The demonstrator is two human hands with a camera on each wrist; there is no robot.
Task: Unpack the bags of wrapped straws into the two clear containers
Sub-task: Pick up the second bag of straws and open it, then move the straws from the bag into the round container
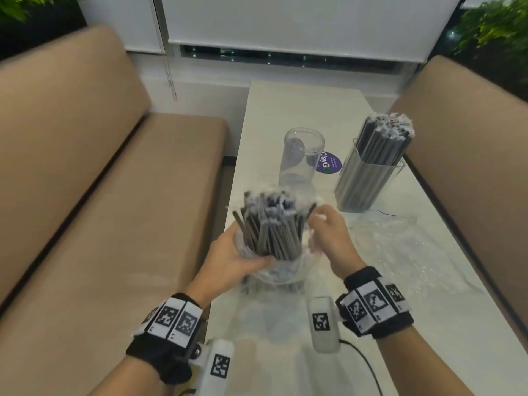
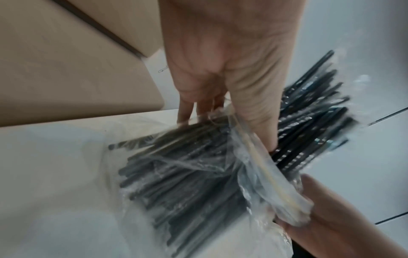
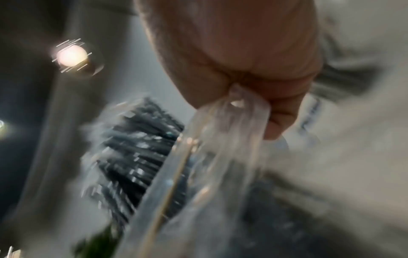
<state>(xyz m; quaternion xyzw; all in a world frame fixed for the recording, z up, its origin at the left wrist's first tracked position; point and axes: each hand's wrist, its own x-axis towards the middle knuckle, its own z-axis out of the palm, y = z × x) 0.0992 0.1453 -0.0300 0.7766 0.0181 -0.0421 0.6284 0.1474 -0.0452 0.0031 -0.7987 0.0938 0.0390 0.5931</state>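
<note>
Already your left hand [image 1: 228, 260] gripped the fanned bundle of dark wrapped straws [image 1: 270, 224] while your right hand [image 1: 328, 232] pinched the clear plastic bag [image 3: 223, 132]; a hard tug risked scattering them across the tabletop [image 1: 303, 107].

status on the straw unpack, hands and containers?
Left hand grips the bagged straw bundle; right hand pinches the bag plastic. Round container empty, square container full. Path clear.

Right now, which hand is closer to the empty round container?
Right. The right hand pinches the plastic bag just in front of the empty round container. The left hand grips the straw bundle lower down, further toward the person and the bench side.
</note>
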